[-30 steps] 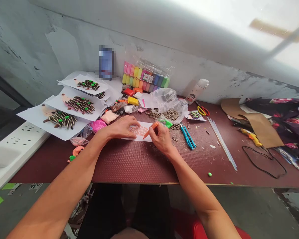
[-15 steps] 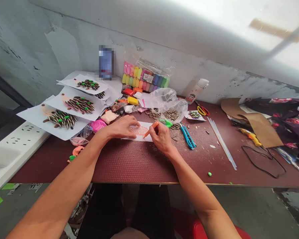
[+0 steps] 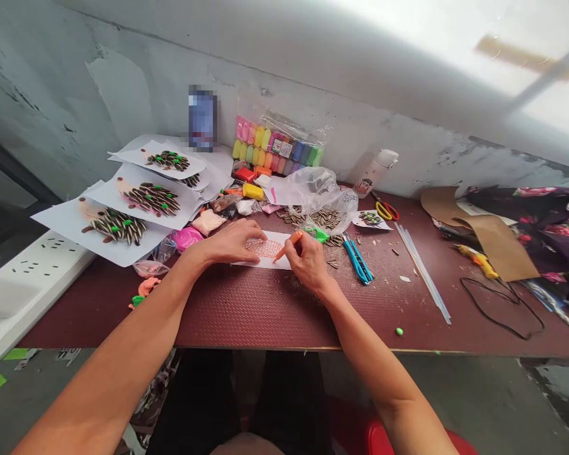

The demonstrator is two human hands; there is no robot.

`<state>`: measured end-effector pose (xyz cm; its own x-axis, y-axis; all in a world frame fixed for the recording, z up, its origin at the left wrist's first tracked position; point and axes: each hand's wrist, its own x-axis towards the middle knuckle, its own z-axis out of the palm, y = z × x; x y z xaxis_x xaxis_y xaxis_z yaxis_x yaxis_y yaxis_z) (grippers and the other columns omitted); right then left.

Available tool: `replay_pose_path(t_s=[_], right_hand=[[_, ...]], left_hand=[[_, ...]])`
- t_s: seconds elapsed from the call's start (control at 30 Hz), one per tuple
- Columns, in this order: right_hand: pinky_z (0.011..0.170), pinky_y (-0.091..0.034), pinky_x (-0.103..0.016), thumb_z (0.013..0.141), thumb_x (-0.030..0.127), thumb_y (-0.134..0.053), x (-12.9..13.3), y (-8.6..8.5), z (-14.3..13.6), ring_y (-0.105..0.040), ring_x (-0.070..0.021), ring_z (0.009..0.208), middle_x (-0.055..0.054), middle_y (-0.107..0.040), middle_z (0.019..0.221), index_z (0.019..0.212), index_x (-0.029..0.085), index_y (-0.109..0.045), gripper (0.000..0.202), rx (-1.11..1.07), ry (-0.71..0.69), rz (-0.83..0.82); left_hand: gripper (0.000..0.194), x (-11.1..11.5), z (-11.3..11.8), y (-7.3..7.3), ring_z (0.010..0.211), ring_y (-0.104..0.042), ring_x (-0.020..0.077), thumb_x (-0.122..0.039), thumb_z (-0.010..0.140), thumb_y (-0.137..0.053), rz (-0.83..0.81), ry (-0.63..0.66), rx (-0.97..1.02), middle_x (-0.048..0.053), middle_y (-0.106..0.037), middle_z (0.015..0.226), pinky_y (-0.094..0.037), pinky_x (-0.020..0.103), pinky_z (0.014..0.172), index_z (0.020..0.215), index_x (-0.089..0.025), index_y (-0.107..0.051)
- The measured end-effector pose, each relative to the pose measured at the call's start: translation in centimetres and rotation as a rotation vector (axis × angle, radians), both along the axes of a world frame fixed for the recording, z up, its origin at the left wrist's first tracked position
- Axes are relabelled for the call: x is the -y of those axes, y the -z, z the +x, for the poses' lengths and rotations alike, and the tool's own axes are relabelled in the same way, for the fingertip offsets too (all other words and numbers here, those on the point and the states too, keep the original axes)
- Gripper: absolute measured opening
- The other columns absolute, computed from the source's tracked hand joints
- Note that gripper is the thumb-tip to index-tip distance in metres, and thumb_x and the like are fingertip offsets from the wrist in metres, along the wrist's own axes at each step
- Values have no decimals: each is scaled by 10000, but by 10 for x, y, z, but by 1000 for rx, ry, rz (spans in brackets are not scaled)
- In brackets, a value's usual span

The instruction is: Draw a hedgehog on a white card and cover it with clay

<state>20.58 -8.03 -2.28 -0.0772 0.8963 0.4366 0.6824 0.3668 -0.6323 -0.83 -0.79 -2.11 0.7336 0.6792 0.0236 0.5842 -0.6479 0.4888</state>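
Pen (image 3: 288, 246) barely moved, white paper (image 3: 275, 236), orange latticed drawing (image 3: 267, 248)

Left hand (image 3: 237, 243), right hand (image 3: 306, 258), that's two, with one orange marker (image 3: 291, 242) and one drawing sheet (image 3: 264, 249)! From that sheet, ten o'clock brings three seed hedgehogs (image 3: 152, 200) plus one mostly covered; twelve, one modelling-clay multipack (image 3: 277, 146). Two o'clock: one bottle (image 3: 377, 172), one scissors (image 3: 387, 210); three: one utility knife (image 3: 357, 260), one glue gun (image 3: 480, 261).

Room nearside of paper (image 3: 268, 249), plastic bag (image 3: 332, 199) beyond
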Motion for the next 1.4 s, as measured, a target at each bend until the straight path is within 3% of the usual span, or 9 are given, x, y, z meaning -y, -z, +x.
replay_pose_path(t_s=[0.63, 0.87, 1.2, 1.4], right_hand=[[551, -324, -248, 885, 254, -479, 2, -2, -1, -374, -103, 487, 50, -493, 560, 680, 244, -407, 217, 2, -5, -19], [528, -318, -242, 878, 239, -472, 0, -5, 7, -360, -106, 462, 61, -500, 497, 667, 252, -392, 226, -74, 70, -21], [523, -221, -261, 901, 224, -502, -12, -1, 23, -355, -108, 464, 47, -463, 454, 532, 234, -354, 398, 127, 86, -247], [571, -277, -259, 894, 153, -528, -9, -11, 27, -438, -138, 498, 28, -539, 429, 554, 245, -365, 388, 212, 165, -356]], left_hand=[[462, 0, 0, 1, 1114, -591, 284, -349, 725, -726, 5, 4, 2, 88, -653, 1176, -442, 392, 1015, 1165, -205, -723], [423, 1, 0, 0, 1118, -618, 284, -376, 771, -692, 14, -5, 32, 94, -685, 1176, -462, 394, 1015, 1155, -203, -723], [316, -7, -4, 3, 945, -676, 242, -314, 832, -543, 16, -246, 234, 89, -750, 1062, -535, 372, 867, 1032, -166, -738], [293, -15, -9, 12, 915, -676, 239, -255, 806, -526, 50, -299, 163, 75, -756, 1002, -525, 366, 852, 977, -185, -753]])
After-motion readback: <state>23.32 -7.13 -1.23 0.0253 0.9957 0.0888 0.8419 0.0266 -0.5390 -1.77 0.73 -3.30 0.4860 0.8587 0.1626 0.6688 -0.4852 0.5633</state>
